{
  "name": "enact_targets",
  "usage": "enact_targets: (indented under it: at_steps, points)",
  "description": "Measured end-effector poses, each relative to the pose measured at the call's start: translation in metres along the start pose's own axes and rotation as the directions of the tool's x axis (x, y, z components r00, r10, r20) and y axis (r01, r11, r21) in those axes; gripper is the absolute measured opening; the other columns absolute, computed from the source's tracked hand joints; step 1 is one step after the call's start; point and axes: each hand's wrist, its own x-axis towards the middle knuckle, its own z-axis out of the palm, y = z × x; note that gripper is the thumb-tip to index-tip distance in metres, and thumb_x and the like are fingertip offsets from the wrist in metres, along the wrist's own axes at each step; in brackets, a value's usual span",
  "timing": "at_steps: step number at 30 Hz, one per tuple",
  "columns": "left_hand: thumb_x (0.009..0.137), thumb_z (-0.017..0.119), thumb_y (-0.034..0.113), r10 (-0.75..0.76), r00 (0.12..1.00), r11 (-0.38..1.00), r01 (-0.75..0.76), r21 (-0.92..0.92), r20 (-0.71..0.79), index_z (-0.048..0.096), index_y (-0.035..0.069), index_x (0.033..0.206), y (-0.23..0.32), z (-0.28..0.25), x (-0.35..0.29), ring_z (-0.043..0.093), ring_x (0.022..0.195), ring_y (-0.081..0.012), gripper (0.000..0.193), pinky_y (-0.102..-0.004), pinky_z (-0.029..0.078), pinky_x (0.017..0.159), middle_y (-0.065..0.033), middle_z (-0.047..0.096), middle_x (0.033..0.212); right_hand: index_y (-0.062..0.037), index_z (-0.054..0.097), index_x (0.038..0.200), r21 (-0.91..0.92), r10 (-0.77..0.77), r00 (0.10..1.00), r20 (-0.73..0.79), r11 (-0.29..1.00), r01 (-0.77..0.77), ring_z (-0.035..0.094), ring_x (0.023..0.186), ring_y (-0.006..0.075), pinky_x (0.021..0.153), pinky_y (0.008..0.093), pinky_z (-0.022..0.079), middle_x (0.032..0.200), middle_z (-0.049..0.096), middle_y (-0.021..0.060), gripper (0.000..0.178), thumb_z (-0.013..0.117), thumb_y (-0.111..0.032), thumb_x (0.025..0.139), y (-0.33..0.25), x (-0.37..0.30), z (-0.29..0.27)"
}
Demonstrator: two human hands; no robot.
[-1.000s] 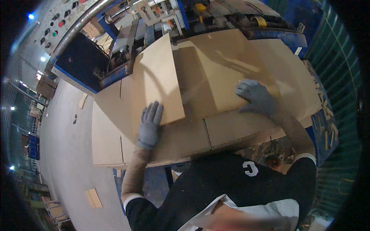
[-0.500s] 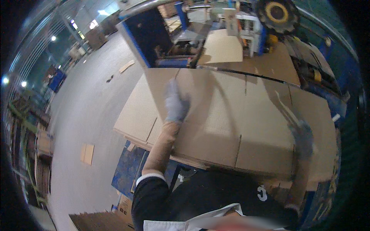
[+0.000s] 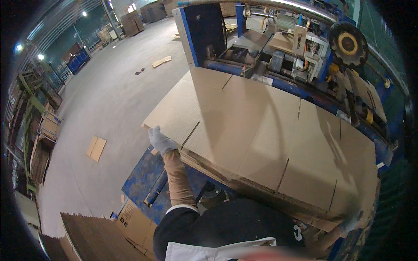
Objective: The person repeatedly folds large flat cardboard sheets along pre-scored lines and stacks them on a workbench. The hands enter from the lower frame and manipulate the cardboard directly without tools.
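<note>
A stack of slotted brown cardboard sheets [image 3: 261, 126] lies slanted before me, its topmost sheet flat. My left hand [image 3: 161, 141], in a pale grey glove, is at the left near corner with its fingers closed on the cardboard's edge. Over at the right near corner, my right hand [image 3: 351, 222] is smeared by motion and touches or nearly touches the stack's edge. Its fingers cannot be made out.
Beyond the stack stands a blue machine [image 3: 278, 65] with rollers and a black wheel [image 3: 348, 43]. A blue metal platform [image 3: 146, 182] shows below the stack. More stacked cardboard [image 3: 96, 237] is at lower left. Loose cardboard pieces [image 3: 96, 148] lie on the floor.
Both hands have moved off the top sheet's surface to its near corners, the left one leftward, the right one toward me. A sheet on the machine has moved away from view. The view has shifted.
</note>
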Motion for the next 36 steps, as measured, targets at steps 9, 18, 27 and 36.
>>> enact_targets:
  at_steps: [9,18,27,36]
  points:
    - [0.084,0.059,0.011,0.166,0.974,0.842,-0.059,-0.536,0.153,0.052,0.002,0.105,0.088,0.021,-0.002,0.048,0.072,-0.0081,0.024,-0.0252,0.04,0.064,0.002,0.051,0.082,-0.0022,0.059,0.123,-0.089,-0.041,0.924,-0.379,0.996,0.008,0.062,0.097,0.0253,0.088,0.0359,0.05,0.116,0.064,0.0136,0.045,0.05,-0.036,0.094,0.02,0.038,0.013]
    - [0.088,0.056,0.008,0.31,0.797,0.899,-0.423,0.112,0.519,0.063,-0.004,0.108,0.063,0.004,0.003,0.059,0.096,-0.0225,0.024,-0.0352,0.047,0.088,-0.01,0.064,0.101,-0.0007,0.051,0.122,0.865,-0.015,0.999,0.046,0.5,-0.033,0.057,0.103,0.0246,0.093,0.0365,0.045,0.118,0.059,0.0117,0.037,0.056,-0.02,0.091,-0.128,-0.012,-0.1]
    - [0.075,0.053,-0.011,0.304,0.117,0.717,-0.682,-0.146,0.945,0.059,0.001,0.123,0.088,0.016,-0.131,0.051,0.124,-0.0322,0.05,-0.0366,0.038,0.105,-0.0191,0.055,0.132,0.0048,0.055,0.119,0.004,-0.669,0.737,0.1,0.741,0.672,0.059,0.093,0.0378,0.078,0.0447,0.05,0.108,0.06,0.0231,0.035,0.062,-0.01,0.087,-0.141,-0.156,-0.084]
    - [0.088,0.053,0.002,0.202,0.425,0.924,-0.382,-0.028,0.882,0.059,-0.006,0.121,0.101,0.001,-0.139,0.057,0.117,-0.0284,0.034,-0.0351,0.043,0.1,-0.0208,0.061,0.123,-0.0051,0.06,0.116,0.777,-0.163,0.965,0.205,0.627,-0.059,0.061,0.102,0.0322,0.086,0.0465,0.05,0.118,0.062,0.0127,0.032,0.06,-0.007,0.083,-0.17,-0.134,-0.15]
